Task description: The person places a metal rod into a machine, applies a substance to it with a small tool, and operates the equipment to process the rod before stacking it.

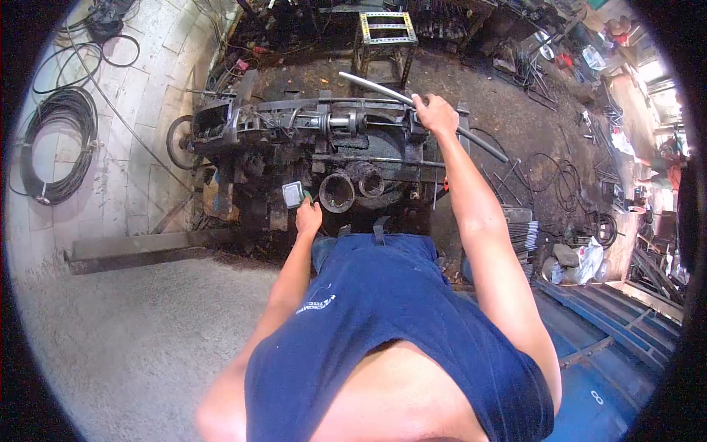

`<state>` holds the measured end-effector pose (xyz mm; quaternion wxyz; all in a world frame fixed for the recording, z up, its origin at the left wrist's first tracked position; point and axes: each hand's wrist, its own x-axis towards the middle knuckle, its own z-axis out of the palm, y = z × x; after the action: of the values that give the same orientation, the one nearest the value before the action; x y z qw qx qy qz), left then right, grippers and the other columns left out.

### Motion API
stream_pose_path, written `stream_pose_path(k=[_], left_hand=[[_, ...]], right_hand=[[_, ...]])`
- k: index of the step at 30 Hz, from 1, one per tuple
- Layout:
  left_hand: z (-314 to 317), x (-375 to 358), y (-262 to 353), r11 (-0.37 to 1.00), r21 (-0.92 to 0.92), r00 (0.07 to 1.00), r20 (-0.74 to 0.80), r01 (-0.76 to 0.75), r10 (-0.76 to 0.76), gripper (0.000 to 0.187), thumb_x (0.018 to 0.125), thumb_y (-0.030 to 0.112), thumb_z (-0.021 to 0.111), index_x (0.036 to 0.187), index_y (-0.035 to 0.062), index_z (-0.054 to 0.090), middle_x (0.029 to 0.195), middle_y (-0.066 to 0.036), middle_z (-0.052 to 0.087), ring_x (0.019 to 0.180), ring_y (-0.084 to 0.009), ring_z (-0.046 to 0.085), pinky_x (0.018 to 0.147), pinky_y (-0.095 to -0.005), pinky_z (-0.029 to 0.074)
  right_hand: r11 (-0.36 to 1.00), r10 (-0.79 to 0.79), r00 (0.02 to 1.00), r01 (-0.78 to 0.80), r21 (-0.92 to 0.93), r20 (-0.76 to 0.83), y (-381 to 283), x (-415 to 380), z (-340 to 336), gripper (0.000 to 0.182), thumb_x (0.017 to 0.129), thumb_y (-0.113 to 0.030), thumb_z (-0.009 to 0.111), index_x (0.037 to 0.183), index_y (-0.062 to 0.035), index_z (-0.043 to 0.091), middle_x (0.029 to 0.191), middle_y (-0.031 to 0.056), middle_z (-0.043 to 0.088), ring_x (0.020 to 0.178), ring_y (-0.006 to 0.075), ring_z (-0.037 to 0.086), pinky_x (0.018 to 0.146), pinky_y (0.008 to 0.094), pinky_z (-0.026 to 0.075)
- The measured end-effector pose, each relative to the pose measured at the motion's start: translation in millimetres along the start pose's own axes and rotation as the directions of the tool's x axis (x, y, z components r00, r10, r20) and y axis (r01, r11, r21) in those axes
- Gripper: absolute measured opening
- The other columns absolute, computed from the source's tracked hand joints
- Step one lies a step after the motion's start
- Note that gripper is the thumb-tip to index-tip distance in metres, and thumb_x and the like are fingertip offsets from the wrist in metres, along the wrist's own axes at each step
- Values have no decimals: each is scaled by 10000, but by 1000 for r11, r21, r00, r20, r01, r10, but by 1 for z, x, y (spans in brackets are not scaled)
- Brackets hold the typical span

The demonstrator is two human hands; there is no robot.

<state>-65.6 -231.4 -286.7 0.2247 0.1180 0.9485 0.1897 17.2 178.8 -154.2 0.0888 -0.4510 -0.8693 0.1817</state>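
Handling, upper centre: long grey metal rod (375, 88) gripped by right hand (436, 116) | centre-left: pale square-faced object (292, 194) held by left hand (309, 218) | rod-end clearance likely needed

The right hand (437, 116) grips a long metal rod (482, 141) slanting over a greasy machine (342, 124). The left hand (309, 218) holds a small object with a pale square face (293, 194) near a round metal opening (337, 192). A coil of wire (59, 145) hangs against the pale wall (121, 103). A stool-like frame (387, 29) stands beyond the machine.
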Motion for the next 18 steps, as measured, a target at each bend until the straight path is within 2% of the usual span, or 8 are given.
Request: stream_pose_path(k=[2,5,12,14,16,18], left_hand=[[3,1,-4,1000,-8,1000,-8,4,-4,453,891,286,582,1280,54,557,1028,-244,669,989,-418,635,854,-504,501],[5,0,-6,1000,7,999,-33,9,-9,463,901,305,565,1294,61,555,1039,-243,667,1006,-418,629,868,-499,498],[1,0,-2,999,-17,999,6,38,-38,476,906,320,556,1306,62,550,1091,-247,653,1042,-419,615,893,-488,490],[5,3,-8,999,-23,999,9,37,-37,478,906,323,556,1307,62,549,1095,-251,650,1041,-423,614,892,-491,490],[8,6,-11,1000,-10,1000,-7,-11,11,478,910,322,554,1312,63,544,1099,-260,646,1047,-431,609,896,-497,486],[8,7,-11,1000,-3,1000,19,9,-9,480,909,321,556,1313,62,543,1102,-263,644,1049,-434,607,899,-498,485]], right_hand=[[990,136,983,-130,-60,125,-3,3,-4,635,907,-600,387,1135,-78,669,1213,180,630,1135,341,597,962,446,456],[980,158,982,-144,-134,103,-2,7,-1,641,909,-583,377,1127,-54,667,1217,207,622,1144,357,589,970,459,449],[983,142,982,-125,-132,128,-4,8,-1,616,930,-524,341,1126,-42,670,1202,219,624,1140,382,587,978,473,444],[985,133,981,-116,-125,140,-6,9,1,595,943,-491,325,1122,-44,673,1240,220,600,1156,418,564,981,496,439],[981,145,980,-124,-150,138,-10,11,5,583,941,-477,331,1122,-43,676,1266,209,579,1185,409,538,984,509,434],[976,154,979,-130,-173,133,-10,12,5,572,938,-462,338,1122,-43,680,1293,199,557,1214,401,512,987,521,429]])
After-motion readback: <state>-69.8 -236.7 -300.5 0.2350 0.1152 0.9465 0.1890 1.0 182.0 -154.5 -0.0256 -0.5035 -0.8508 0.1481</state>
